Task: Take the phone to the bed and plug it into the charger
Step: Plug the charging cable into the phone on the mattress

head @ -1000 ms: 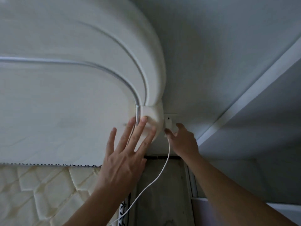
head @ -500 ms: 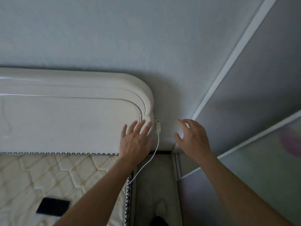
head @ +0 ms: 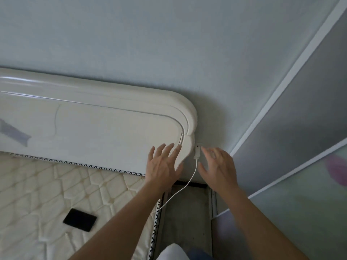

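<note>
A black phone (head: 79, 219) lies flat on the quilted cream mattress (head: 37, 194), left of my left forearm. A white charger plug (head: 197, 152) sits in the wall socket beside the headboard corner. Its white cable (head: 185, 186) hangs down, curves left and disappears behind my left forearm at the mattress edge. My left hand (head: 162, 165) is spread open near the lower right corner of the headboard. My right hand (head: 218, 166) is open and slightly blurred, just right of the plug, holding nothing.
The glossy white headboard (head: 93, 119) stands against a pale wall (head: 150, 44). A narrow strip of floor (head: 185, 212) runs between the bed and a frosted sliding panel (head: 300, 203) on the right. A white shape (head: 171, 252) shows at the bottom edge.
My right hand let go of the plug, drew back and opened. The view pulled back from the headboard, so the mattress and phone came into sight. Both hands are now spread open.
</note>
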`<state>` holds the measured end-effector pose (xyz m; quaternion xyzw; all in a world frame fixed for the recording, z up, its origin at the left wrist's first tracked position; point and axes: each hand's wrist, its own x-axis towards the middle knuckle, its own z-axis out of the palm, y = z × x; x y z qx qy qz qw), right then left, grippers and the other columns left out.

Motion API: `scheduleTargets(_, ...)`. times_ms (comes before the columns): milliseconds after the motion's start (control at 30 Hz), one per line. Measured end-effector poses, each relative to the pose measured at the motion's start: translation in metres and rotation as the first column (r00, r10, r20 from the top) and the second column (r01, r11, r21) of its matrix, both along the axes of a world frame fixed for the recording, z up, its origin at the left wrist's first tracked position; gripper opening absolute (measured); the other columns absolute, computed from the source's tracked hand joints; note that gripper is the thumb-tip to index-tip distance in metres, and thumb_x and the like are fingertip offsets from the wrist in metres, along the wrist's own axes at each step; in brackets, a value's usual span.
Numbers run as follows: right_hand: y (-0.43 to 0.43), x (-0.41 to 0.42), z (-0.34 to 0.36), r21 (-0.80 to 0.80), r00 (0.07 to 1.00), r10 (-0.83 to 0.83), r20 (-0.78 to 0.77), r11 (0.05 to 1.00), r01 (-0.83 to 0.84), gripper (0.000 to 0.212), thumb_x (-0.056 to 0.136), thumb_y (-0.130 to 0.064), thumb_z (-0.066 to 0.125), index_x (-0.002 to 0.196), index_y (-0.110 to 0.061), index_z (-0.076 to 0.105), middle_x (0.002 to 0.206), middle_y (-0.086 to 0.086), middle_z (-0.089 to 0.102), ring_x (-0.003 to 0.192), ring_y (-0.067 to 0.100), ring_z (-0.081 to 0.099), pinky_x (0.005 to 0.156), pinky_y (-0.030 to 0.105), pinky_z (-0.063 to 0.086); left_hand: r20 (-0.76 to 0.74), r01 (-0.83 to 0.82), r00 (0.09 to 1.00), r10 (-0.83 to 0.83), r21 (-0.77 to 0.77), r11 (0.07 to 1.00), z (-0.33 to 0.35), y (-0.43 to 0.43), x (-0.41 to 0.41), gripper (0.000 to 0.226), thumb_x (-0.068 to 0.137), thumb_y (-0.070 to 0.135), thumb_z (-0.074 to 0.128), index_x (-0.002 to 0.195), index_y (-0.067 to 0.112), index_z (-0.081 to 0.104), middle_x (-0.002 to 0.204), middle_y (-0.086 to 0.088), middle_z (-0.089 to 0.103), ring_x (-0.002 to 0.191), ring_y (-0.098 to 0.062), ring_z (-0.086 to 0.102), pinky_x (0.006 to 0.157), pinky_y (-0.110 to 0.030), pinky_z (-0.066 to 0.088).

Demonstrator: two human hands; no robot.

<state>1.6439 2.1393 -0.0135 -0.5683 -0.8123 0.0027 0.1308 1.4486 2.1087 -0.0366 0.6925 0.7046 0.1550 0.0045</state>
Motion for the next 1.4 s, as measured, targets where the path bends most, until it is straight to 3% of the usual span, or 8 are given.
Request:
scheduleTargets(133, 0.014, -0.052, -0.004, -0.032, 0.985, 0.17, 0.005, 0.985, -0.169, 0.053, 0.085, -0.042, 0.051, 0.132, -0.015, 0.056, 0.123, 0.011, 0.065, 0.112, 0.03, 0.058, 0.094, 0.047, 0.048, 0.016, -0.189, 0.982, 0.189, 0.009, 0.982, -0.001, -0.023, -0.036, 0.061, 0.085, 0.054, 0.042, 0.14, 0.03, 0.051, 0.139, 0.002, 0.06, 0.129, -0.025, 0.053, 0.111, -0.052, 0.037)
scheduleTargets(267, 0.014, -0.118, -0.01, -0.047, 0.918, 0.396, 0.0, 0.917, -0.396, 0.054, 0.084, -0.041, 0.054, 0.131, -0.016, 0.057, 0.123, 0.012, 0.065, 0.116, 0.03, 0.057, 0.099, 0.047, 0.047, 0.03, -0.421, 0.906, 0.422, -0.024, 0.907, -0.006, -0.072, -0.08, 0.061, 0.086, 0.055, 0.039, 0.14, 0.03, 0.051, 0.139, 0.002, 0.059, 0.129, -0.025, 0.052, 0.111, -0.051, 0.038)
scheduleTargets(433, -0.018, -0.197, -0.02, -0.078, 0.763, 0.645, -0.037, 0.76, -0.646, 0.051, 0.084, -0.036, 0.06, 0.13, -0.015, 0.058, 0.122, 0.012, 0.066, 0.116, 0.03, 0.058, 0.099, 0.044, 0.046, 0.037, -0.685, 0.723, 0.69, -0.093, 0.723, -0.009, -0.157, -0.119, 0.061, 0.088, 0.056, 0.037, 0.142, 0.031, 0.047, 0.145, 0.002, 0.053, 0.134, -0.024, 0.046, 0.114, -0.049, 0.032)
scheduleTargets(633, -0.08, -0.261, -0.031, -0.124, 0.531, 0.847, -0.039, 0.523, -0.843, 0.05, 0.084, -0.036, 0.056, 0.131, -0.018, 0.056, 0.126, 0.01, 0.064, 0.117, 0.03, 0.057, 0.101, 0.045, 0.045, 0.03, -0.869, 0.481, 0.876, -0.118, 0.481, -0.016, -0.253, -0.134, 0.058, 0.091, 0.054, 0.044, 0.144, 0.031, 0.043, 0.148, 0.003, 0.049, 0.136, -0.022, 0.043, 0.115, -0.046, 0.031)
scheduleTargets(800, -0.125, -0.296, -0.04, -0.166, 0.406, 0.914, -0.025, 0.396, -0.903, 0.051, 0.084, -0.037, 0.06, 0.131, -0.017, 0.057, 0.124, 0.011, 0.064, 0.116, 0.031, 0.057, 0.101, 0.046, 0.044, 0.021, -0.937, 0.324, 0.946, -0.134, 0.324, -0.027, -0.313, -0.14, 0.057, 0.091, 0.054, 0.048, 0.144, 0.033, 0.043, 0.147, 0.004, 0.051, 0.136, -0.022, 0.044, 0.113, -0.045, 0.035)
scheduleTargets(967, -0.159, -0.331, -0.049, -0.186, 0.338, 0.941, 0.012, 0.334, -0.924, 0.052, 0.084, -0.034, 0.061, 0.133, -0.017, 0.056, 0.125, 0.011, 0.064, 0.117, 0.031, 0.058, 0.1, 0.047, 0.044, 0.05, -0.958, 0.23, 0.972, -0.165, 0.235, -0.04, -0.355, -0.155, 0.058, 0.09, 0.055, 0.049, 0.144, 0.034, 0.042, 0.147, 0.004, 0.052, 0.134, -0.022, 0.045, 0.112, -0.044, 0.036)
scheduleTargets(1233, -0.173, -0.389, -0.097, -0.22, 0.299, 0.945, 0.131, 0.322, -0.921, 0.051, 0.08, -0.029, 0.063, 0.13, -0.017, 0.058, 0.12, 0.008, 0.065, 0.112, 0.029, 0.06, 0.096, 0.045, 0.046, 0.072, -0.925, 0.239, 0.968, -0.287, 0.249, -0.098, -0.39, -0.203, 0.059, 0.089, 0.058, 0.037, 0.143, 0.034, 0.042, 0.146, 0.005, 0.052, 0.135, -0.022, 0.045, 0.111, -0.042, 0.036)
scheduleTargets(1400, -0.168, -0.428, -0.148, -0.275, 0.294, 0.944, 0.154, 0.326, -0.904, 0.051, 0.08, -0.031, 0.052, 0.127, -0.014, 0.06, 0.114, 0.01, 0.066, 0.104, 0.032, 0.062, 0.091, 0.046, 0.049, 0.074, -0.893, 0.23, 0.97, -0.381, 0.241, -0.155, -0.398, -0.235, 0.055, 0.091, 0.053, 0.048, 0.143, 0.034, 0.044, 0.146, 0.007, 0.052, 0.133, -0.022, 0.047, 0.111, -0.04, 0.036)
